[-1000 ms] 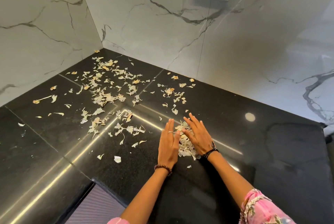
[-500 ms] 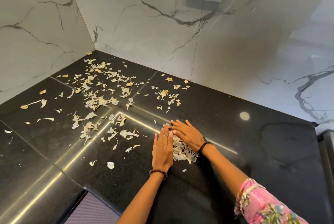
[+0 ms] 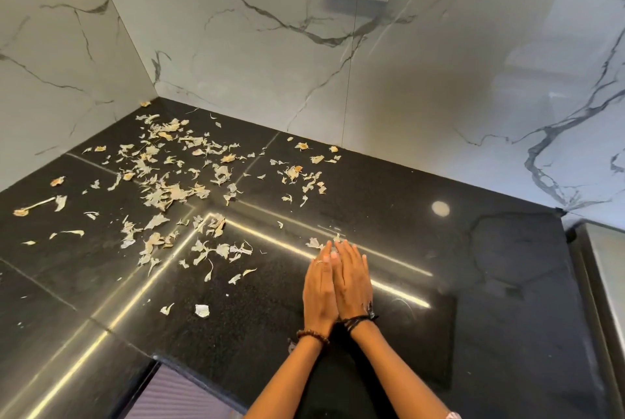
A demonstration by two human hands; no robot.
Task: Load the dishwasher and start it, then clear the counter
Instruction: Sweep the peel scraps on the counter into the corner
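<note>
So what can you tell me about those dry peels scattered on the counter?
The peels are thin, papery flakes, whitish to tan, curled and torn, like garlic or onion skin. They lie loose on the black counter, thickest toward the back left corner, with a smaller patch further right. A few stray near the front edge. The left hand and right hand, pressed side by side, cover some; a few bits show at the fingertips.

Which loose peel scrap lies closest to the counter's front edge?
The whitish, chunky scrap, left of the left hand. It sits alone, nearer the counter edge than the scattered peels behind it.
</note>
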